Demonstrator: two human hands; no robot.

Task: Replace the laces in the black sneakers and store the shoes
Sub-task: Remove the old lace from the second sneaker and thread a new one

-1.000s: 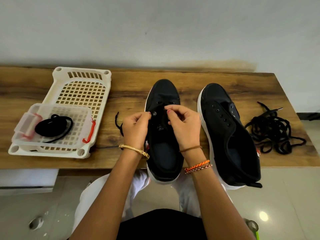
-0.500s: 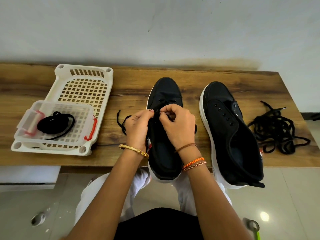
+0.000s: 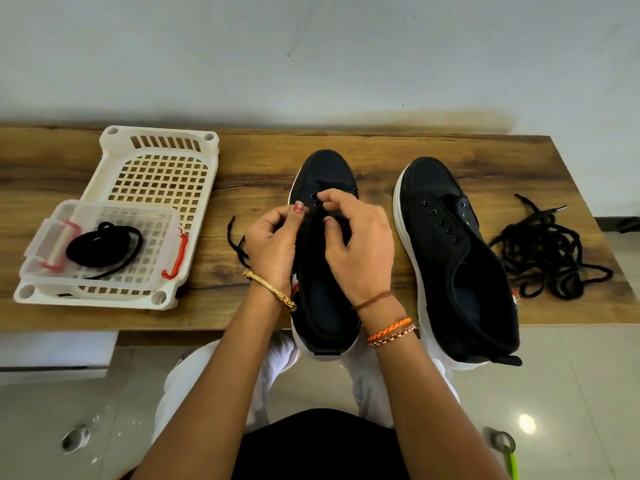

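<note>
Two black sneakers, two hands, one white basket, one clear box

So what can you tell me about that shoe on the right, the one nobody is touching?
The right shoe is a black sneaker with a thick white sole, the upper looking like canvas. It has no lace: a row of bare eyelets shows beside the loose tongue. It lies on the wooden table, toe toward the wall, heel hanging over the near edge. No hand touches it. A heap of black laces lies to its right.

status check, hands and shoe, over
Left hand and right hand both pinching at eyelets of left sneaker. Right sneaker unlaced. Nothing blocking.
</note>
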